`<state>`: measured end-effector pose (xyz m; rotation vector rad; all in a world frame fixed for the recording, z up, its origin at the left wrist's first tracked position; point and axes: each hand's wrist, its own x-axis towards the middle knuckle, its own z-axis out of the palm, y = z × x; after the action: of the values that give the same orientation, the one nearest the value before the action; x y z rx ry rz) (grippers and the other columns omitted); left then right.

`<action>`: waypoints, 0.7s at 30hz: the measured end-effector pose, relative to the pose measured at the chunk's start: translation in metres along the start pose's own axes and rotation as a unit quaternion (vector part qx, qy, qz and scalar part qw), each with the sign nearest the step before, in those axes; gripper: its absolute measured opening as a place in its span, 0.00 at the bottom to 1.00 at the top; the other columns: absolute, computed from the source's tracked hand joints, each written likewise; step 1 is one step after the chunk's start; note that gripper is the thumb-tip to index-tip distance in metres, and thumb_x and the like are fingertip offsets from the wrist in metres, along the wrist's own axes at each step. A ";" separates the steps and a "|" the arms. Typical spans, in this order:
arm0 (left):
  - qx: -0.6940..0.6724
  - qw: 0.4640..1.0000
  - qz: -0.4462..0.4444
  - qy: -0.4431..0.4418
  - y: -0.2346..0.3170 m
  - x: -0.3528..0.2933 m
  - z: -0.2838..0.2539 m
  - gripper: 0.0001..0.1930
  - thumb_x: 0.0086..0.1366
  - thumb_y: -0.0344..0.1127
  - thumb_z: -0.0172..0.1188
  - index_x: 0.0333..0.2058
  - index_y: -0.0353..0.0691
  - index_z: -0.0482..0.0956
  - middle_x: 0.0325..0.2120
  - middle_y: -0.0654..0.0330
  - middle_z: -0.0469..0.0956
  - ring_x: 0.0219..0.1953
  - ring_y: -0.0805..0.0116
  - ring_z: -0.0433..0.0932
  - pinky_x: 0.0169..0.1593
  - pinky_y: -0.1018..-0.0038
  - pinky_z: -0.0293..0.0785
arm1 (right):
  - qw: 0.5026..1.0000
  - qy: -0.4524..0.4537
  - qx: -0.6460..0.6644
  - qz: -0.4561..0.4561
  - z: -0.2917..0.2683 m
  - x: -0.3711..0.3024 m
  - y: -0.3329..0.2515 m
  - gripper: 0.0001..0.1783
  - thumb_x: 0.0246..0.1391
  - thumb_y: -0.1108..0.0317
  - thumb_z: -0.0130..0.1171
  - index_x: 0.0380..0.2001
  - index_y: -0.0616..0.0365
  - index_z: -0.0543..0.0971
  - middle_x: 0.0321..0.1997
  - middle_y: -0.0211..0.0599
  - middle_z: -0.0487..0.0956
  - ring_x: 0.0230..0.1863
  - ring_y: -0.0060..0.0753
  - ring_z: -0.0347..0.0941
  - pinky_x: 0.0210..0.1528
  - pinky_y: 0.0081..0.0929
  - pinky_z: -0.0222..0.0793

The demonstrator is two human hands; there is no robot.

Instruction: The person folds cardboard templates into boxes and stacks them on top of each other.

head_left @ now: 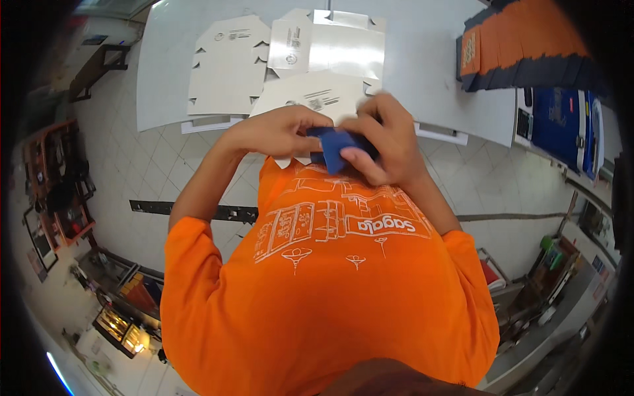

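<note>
Close to my chest, at the table's near edge, both my hands are on a small dark blue folded piece (335, 150) that looks like card. My left hand (284, 135) pinches its left side, fingers curled inward. On its right side, my right hand (389, 142) grips it with the thumb in front and bent fingers behind; motion blurs this hand a little. Just beyond the hands lies a white die-cut carton blank (310, 99), with part of its notched edge hanging toward me. How the blue piece is folded cannot be made out.
More flat white carton blanks (230, 63) lie on the pale table (422, 72). At the far right stands a long row of orange and dark blue flat cartons (528, 39). A blue case or folder (558, 129) sits beyond the table's right edge, and shelves (66, 185) stand left.
</note>
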<state>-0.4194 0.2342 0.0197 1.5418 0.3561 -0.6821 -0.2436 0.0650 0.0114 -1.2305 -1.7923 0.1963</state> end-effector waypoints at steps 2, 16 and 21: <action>-0.187 0.979 0.079 0.004 -0.022 0.016 0.006 0.12 0.72 0.36 0.60 0.47 0.35 0.82 0.30 0.67 0.80 0.31 0.80 0.77 0.35 0.80 0.75 | 0.992 0.003 0.039 0.123 0.003 0.002 -0.004 0.14 0.48 0.66 0.62 0.40 0.55 0.80 0.34 0.38 0.75 0.38 0.44 0.72 0.39 0.40 0.66; -0.164 0.983 0.078 -0.019 0.004 0.042 0.000 0.15 0.72 0.35 0.61 0.50 0.29 0.81 0.35 0.61 0.85 0.32 0.81 0.79 0.35 0.84 0.75 | 0.968 -0.094 0.025 0.233 -0.028 -0.018 0.006 0.09 0.56 0.70 0.58 0.40 0.55 0.80 0.41 0.37 0.80 0.46 0.44 0.75 0.52 0.38 0.65; -0.290 0.934 0.192 0.080 0.027 0.072 0.008 0.18 0.74 0.34 0.57 0.56 0.26 0.74 0.42 0.57 0.83 0.40 0.76 0.82 0.42 0.80 0.81 | 0.967 0.142 -0.143 0.157 -0.018 -0.008 0.022 0.15 0.53 0.73 0.63 0.46 0.54 0.81 0.50 0.41 0.79 0.52 0.50 0.74 0.62 0.47 0.64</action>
<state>-0.3497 0.2108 -0.0027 1.0526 0.3271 -0.1183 -0.2154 0.0626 0.0038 -1.6588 -1.4032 -0.0627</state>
